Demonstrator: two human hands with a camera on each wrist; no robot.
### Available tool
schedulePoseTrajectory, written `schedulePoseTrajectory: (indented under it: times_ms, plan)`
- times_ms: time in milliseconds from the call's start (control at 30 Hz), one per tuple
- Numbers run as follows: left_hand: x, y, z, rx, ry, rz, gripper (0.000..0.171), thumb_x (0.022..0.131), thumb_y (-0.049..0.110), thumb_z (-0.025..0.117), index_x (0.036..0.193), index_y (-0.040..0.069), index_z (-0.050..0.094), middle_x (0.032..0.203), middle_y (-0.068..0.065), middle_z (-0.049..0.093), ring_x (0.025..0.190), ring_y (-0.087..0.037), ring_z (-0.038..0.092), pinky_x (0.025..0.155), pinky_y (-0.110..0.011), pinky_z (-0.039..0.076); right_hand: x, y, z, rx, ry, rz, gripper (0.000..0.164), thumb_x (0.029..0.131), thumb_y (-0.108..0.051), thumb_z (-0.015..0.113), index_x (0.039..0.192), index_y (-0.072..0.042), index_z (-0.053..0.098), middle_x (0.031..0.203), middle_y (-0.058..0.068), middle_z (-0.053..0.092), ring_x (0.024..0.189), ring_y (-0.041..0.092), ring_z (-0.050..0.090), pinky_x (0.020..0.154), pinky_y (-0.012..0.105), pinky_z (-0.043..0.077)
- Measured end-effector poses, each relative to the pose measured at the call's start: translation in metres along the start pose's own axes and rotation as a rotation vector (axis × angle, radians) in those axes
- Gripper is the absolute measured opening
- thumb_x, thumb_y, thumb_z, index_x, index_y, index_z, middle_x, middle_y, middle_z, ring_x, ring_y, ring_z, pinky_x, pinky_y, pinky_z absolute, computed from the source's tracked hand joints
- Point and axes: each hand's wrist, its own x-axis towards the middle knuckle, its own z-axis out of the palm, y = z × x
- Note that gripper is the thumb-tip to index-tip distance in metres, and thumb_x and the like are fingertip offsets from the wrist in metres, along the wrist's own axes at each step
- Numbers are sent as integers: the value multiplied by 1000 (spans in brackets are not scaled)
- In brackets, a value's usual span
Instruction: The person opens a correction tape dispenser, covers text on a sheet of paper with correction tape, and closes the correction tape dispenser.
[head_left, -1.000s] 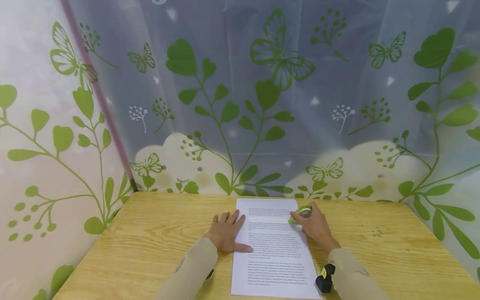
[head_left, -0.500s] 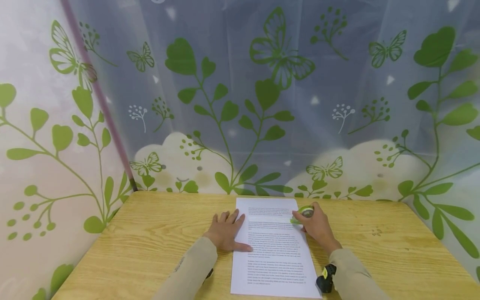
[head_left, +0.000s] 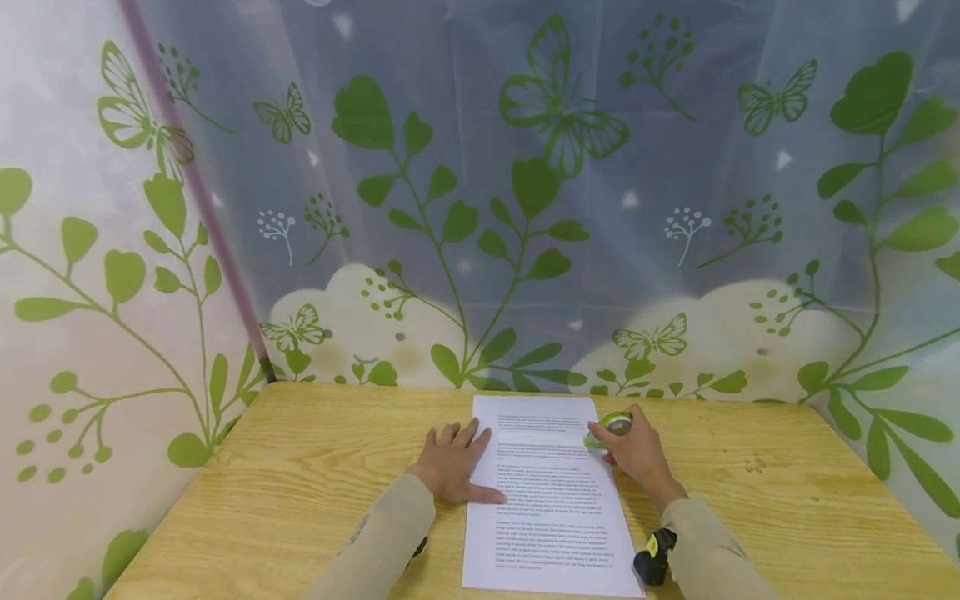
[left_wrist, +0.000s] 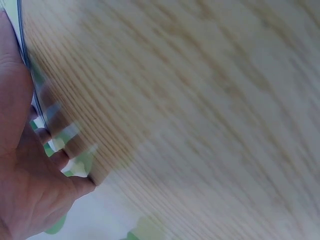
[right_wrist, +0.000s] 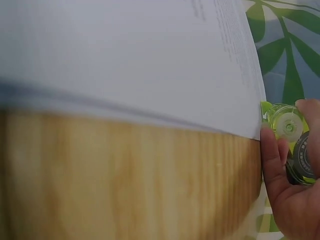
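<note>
A sheet of paper [head_left: 551, 487] printed with several paragraphs lies flat in the middle of the table. My left hand [head_left: 448, 468] rests on its left edge, fingers spread and thumb across the margin; the left wrist view shows this hand [left_wrist: 37, 192] side-on against the table. With my right hand [head_left: 641, 457] I grip a green, see-through correction tape [head_left: 618, 424] at the sheet's upper right edge. Its spools show in the right wrist view, where the correction tape [right_wrist: 289, 126] sits between thumb and fingers, its tip by the paper's edge. A plain white band crosses the sheet between the upper paragraphs.
The wooden table [head_left: 322, 467] runs back to a curtain [head_left: 450, 250] printed with leaves and butterflies. A dark pole [head_left: 217, 233] slants down to the table's back left corner. A black device [head_left: 652, 557] is strapped to my right wrist.
My right hand has slid slightly to the right with the correction tape, towards the paper's right edge. The left hand and the sheet stay in place.
</note>
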Motion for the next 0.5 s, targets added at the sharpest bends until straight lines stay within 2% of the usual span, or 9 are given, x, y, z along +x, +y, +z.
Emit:
schedulePoseTrajectory:
  times_ms: [267, 367, 500]
  plan:
    - [-1, 0, -2, -10, 11, 12, 107, 73, 83, 47, 152, 14, 25, 156, -11, 21, 137, -39, 25, 104, -63, 21, 0, 2, 0, 19, 16, 5, 49, 88, -33, 70, 108, -2, 39, 88, 14, 59, 60, 17, 64, 57, 29, 50]
    - [-3, 2, -7, -20, 4, 13, 107, 73, 82, 49, 152, 13, 27, 156, -12, 22, 136, -39, 26, 104, -63, 22, 0, 3, 1, 35, 23, 2, 50, 87, -33, 71, 109, -1, 39, 90, 16, 59, 60, 18, 64, 57, 29, 51]
    - [-4, 2, -7, -27, -5, 9, 107, 73, 83, 48, 152, 14, 27, 156, -12, 22, 137, -38, 25, 104, -62, 21, 1, 9, -1, 141, 27, 31, 60, 88, -40, 68, 121, 1, 38, 90, 15, 60, 62, 17, 65, 60, 28, 53]
